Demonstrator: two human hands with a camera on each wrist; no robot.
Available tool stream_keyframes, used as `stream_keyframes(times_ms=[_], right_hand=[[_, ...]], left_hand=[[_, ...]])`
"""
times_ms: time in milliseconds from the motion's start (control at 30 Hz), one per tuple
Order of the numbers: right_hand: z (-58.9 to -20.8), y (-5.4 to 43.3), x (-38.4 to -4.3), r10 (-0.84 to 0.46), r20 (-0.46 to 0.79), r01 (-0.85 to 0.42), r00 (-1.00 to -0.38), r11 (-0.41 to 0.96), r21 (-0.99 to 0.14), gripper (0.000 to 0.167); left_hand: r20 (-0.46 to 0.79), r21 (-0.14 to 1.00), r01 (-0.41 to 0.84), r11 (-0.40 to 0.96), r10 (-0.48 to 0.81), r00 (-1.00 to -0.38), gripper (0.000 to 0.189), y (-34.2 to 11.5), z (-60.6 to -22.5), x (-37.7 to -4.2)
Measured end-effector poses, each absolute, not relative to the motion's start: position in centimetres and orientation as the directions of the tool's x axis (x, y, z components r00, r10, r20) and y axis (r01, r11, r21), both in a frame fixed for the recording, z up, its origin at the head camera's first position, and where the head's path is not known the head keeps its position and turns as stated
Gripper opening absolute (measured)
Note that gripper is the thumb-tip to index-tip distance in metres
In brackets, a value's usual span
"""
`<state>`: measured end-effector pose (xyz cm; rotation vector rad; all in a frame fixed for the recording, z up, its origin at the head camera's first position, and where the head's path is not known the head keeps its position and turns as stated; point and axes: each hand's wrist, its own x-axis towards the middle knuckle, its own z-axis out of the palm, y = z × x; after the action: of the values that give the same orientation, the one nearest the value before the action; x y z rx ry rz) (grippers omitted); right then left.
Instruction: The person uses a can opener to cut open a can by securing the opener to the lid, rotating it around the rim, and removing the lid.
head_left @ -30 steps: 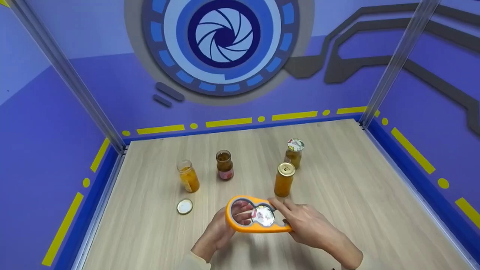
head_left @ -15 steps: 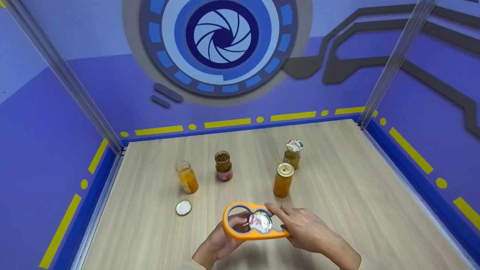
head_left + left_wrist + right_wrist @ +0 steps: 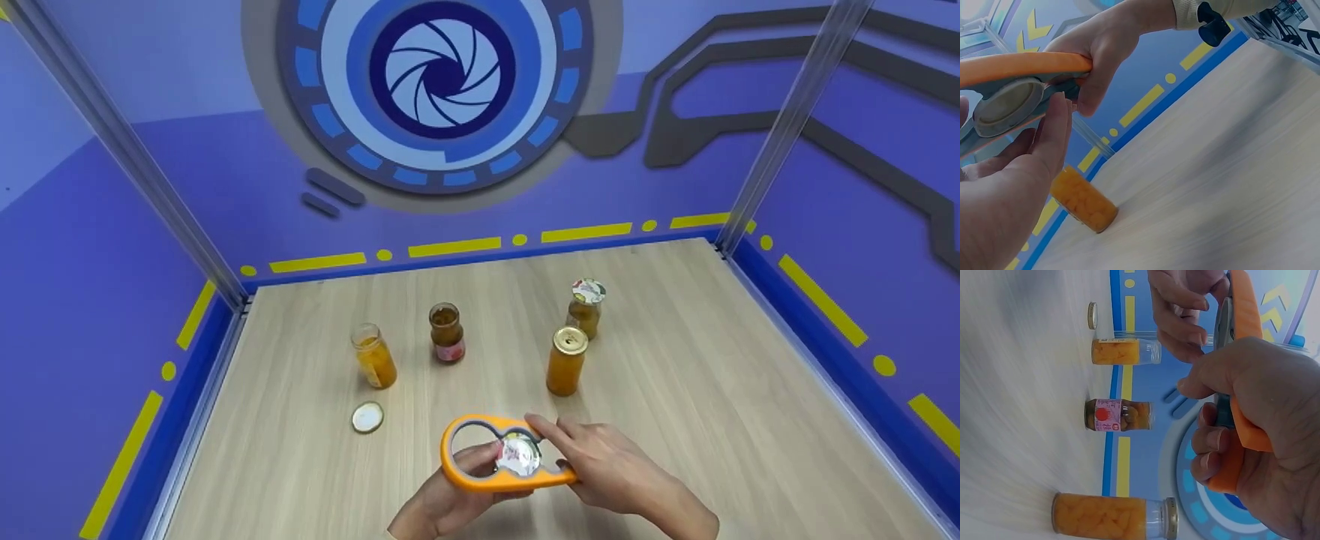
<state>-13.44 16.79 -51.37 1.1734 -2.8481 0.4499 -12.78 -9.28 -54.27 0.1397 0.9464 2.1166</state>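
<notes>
My right hand (image 3: 611, 461) grips the handle end of an orange jar opener (image 3: 480, 484), which has a grey inner lining and rounded openings. A jar lid (image 3: 519, 454) with a floral print sits in the middle opening; its grey underside shows in the left wrist view. Beneath the opener is my left hand (image 3: 446, 501), palm up. One of its digits shows through the large ring, right at the lid's edge, while the other fingers extend below. In the right wrist view those left fingers (image 3: 1176, 323) are loosely bent beside the opener.
On the wooden table (image 3: 300, 480) stand an uncapped jar of orange fruit (image 3: 377, 366), an uncapped dark jar (image 3: 448, 341), a gold-capped jar (image 3: 565, 371) and a jar with a floral lid (image 3: 584, 319). Another lid (image 3: 367, 417) lies white side up. Blue panels enclose the sides and back.
Both hands and the opener have come lower and slightly left, nearer the body. The spread left fingers behind the large ring have shifted, and one digit now reaches the lid's edge.
</notes>
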Motion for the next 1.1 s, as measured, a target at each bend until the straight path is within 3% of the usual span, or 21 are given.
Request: stream_keyframes(times_ms=[567, 700, 1100], right_hand=[[-52.3, 16.9, -13.2, -0.699, 0.153, -0.711, -0.698, 0.652, -0.264, 0.087], [-52.5, 17.0, -13.3, -0.707, 0.182, -0.727, -0.684, 0.641, -0.247, 0.084], [-52.4, 17.2, -13.4, -0.700, 0.112, -0.700, -0.705, 0.662, -0.269, 0.086]], left_hand=[[-0.236, 0.581, -0.683, -0.442, 0.712, -0.661, 0.060, -8.9, -54.6, -12.2], [-0.232, 0.588, -0.679, -0.440, 0.712, -0.662, 0.058, -8.7, -54.6, -12.2], [-0.256, 0.640, -0.659, -0.395, 0.699, -0.668, 0.057, -8.6, -54.8, -12.0]])
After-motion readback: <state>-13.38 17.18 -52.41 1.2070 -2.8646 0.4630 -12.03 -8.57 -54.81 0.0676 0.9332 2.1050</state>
